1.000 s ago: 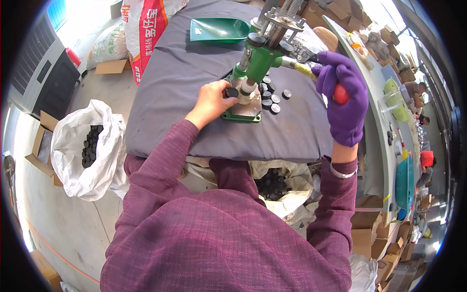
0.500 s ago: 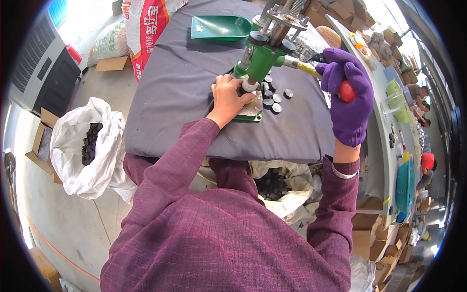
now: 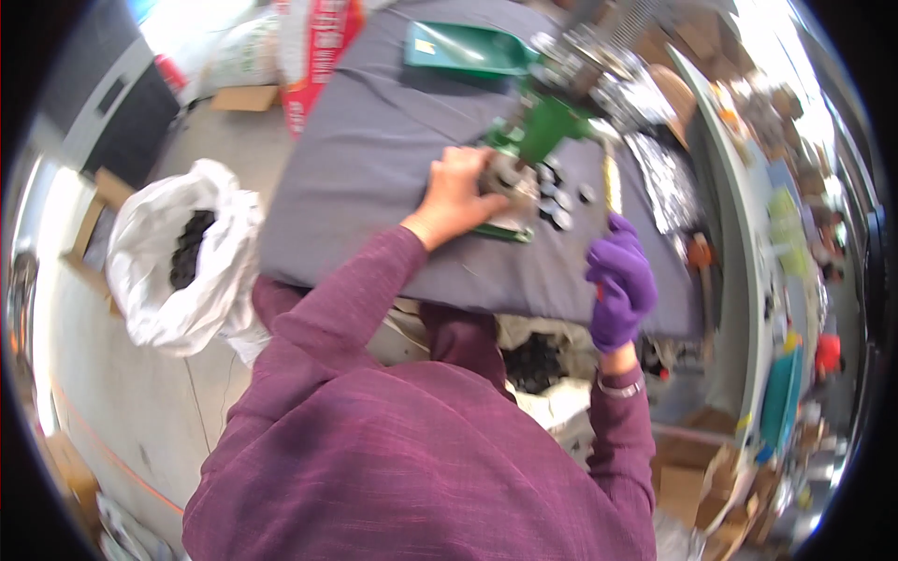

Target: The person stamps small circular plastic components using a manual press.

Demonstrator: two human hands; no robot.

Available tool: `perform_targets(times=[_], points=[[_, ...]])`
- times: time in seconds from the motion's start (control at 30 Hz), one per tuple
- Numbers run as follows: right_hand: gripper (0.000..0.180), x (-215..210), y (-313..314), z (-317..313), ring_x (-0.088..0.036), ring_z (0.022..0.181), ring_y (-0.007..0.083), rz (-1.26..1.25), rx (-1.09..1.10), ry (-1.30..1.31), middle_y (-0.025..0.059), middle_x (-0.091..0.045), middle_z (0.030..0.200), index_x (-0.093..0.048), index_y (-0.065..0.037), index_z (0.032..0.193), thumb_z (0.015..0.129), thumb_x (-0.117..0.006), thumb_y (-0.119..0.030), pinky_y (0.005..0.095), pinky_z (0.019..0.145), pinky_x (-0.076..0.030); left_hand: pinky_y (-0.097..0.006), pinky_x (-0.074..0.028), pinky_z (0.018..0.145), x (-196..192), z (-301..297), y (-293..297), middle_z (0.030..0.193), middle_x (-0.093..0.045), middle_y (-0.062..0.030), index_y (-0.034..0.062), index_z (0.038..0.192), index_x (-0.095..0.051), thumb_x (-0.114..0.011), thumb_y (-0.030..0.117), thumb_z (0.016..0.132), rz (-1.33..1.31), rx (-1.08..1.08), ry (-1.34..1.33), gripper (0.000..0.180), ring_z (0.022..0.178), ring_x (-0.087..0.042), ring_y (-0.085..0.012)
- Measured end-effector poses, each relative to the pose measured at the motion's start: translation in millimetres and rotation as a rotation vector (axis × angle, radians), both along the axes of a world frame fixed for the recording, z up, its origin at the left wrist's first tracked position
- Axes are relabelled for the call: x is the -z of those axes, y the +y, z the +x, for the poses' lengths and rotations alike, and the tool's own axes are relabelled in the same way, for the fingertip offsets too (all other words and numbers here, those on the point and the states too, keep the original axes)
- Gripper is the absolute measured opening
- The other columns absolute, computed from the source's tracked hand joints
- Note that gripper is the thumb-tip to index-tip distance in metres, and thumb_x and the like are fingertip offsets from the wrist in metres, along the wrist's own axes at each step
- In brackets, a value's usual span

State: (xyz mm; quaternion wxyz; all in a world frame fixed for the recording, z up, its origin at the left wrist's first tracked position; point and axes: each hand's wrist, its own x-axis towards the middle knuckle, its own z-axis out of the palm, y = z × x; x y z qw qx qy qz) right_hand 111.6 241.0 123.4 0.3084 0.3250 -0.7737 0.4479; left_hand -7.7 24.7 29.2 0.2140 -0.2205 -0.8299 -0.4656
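A green hand press (image 3: 547,129) stands on the grey cloth-covered table (image 3: 374,140). My bare left hand (image 3: 456,194) is at its base, thumb and fingers curled about the spot under the press head. What they pinch there is hidden by the fingers and by blur. My right hand (image 3: 621,280), in a purple knitted glove, is closed round the red-knobbed end of the yellow-wrapped press lever (image 3: 612,182). Just right of the press base lie several small round caps (image 3: 558,201), black and silvery.
A green scoop (image 3: 468,49) lies at the table's far side. Silver foil (image 3: 662,178) is at the right. On the floor stand a white sack (image 3: 136,271) of black caps at left and another open sack (image 3: 552,404) below the table edge. A long bench (image 3: 739,243) runs along the right.
My right hand has swung the lever down and toward me. My left hand stays at the press base. The whole view has shifted and blurred a little.
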Motion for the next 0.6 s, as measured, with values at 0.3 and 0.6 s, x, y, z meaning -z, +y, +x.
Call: perform_targets(times=[0.3, 0.6], points=[[0.042, -48, 3, 14, -0.051, 0.068, 0.0161, -0.235, 0.061, -0.124, 0.0055, -0.052, 0.064, -0.061, 0.005, 0.110, 0.087, -0.043, -0.025, 0.0474, 0.101, -0.042, -0.038, -0.048, 0.090, -14, 43, -167, 0.106, -0.066, -0.0144, 0.0039, 0.108, -0.065, -0.071, 0.015, 0.073, 0.000, -0.299, 0.113, 0.037, 0.105, -0.059, -0.0297], [0.044, -135, -11, -94, -0.059, 0.105, 0.0244, -0.650, 0.027, -0.143, 0.0155, -0.060, 0.118, -0.050, 0.002, 0.131, 0.094, -0.060, -0.019, 0.0368, 0.098, -0.045, -0.034, -0.052, 0.081, 32, 99, -313, 0.096, -0.068, -0.0133, 0.0010, 0.102, -0.067, -0.067, 0.011, 0.076, -0.006, -0.769, -0.058, 0.028, 0.087, -0.067, -0.0261]])
